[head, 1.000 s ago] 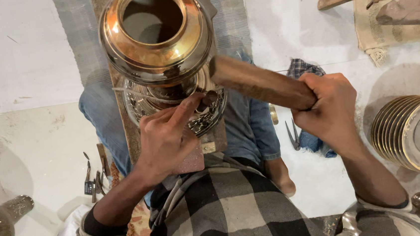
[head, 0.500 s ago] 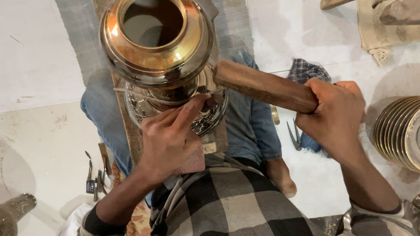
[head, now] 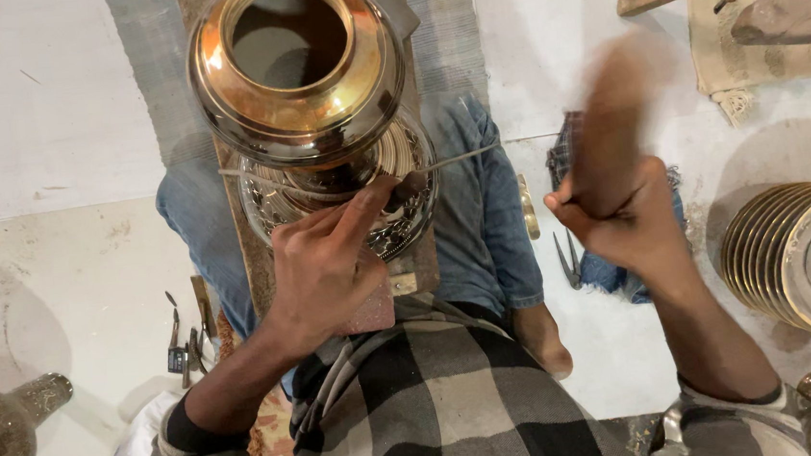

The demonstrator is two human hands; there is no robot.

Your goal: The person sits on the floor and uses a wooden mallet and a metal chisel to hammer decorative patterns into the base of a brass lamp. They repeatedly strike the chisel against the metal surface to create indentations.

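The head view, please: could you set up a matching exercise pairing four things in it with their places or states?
Things:
1. brass pot
2. wooden mallet
3. stack of metal plates
4. left hand

Places or states:
A. at the right edge, on the floor
B. raised and blurred, gripped by the right hand
C. pressing a thin tool against engraved metal
D. top centre, mouth open toward the camera

Pairs: 1-D, 2-B, 3-A, 4-C
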